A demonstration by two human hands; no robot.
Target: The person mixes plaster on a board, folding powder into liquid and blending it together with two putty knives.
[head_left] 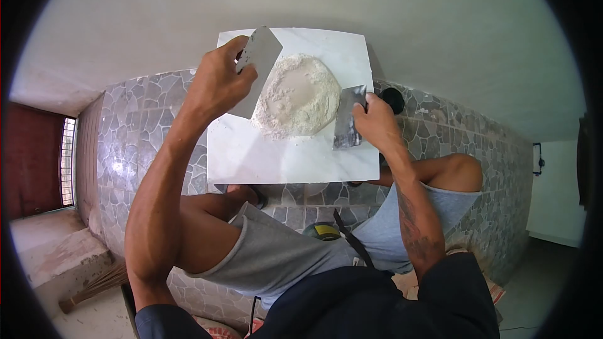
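Note:
My left hand [226, 78] is closed on a flat, rectangular metal trowel [264, 56], raised on edge at the left of a pale powder mound [298, 122]. The mound is loose and ring-shaped, with a smoother, damp-looking middle. It lies on a white marbled slab [251, 160]. On the mound's right side, my right hand [380, 122] grips a smaller, dark-smeared metal scraper [347, 127] over the slab's right part. Its fingers are partly hidden behind the blade, thumb in front.
A dark round object [394, 100] stands beside the slab's right edge. Below the slab, between my legs, lies a green and black object with a yellow band [323, 231]. A grey wall [440, 19] rises behind. A twig broom [94, 285] lies at lower left.

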